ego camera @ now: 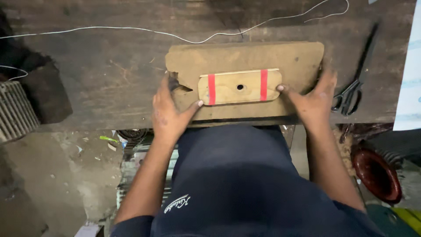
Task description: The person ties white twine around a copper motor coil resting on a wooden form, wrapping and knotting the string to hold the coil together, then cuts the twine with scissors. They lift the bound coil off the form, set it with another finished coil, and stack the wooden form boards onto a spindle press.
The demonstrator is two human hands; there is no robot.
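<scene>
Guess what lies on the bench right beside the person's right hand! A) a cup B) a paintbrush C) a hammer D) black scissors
D: black scissors lie on the wooden bench just past the right hand.

Two hands, the left hand (169,115) and the right hand (312,102), lay on the table (109,74). There was one brown slab (245,55), and on it one smaller wooden piece (239,87) bearing two red bands (one hole between them). One pair of scissors (351,94) lay near the table's right edge, and one white wire (131,30) ran along its far edge.
</scene>
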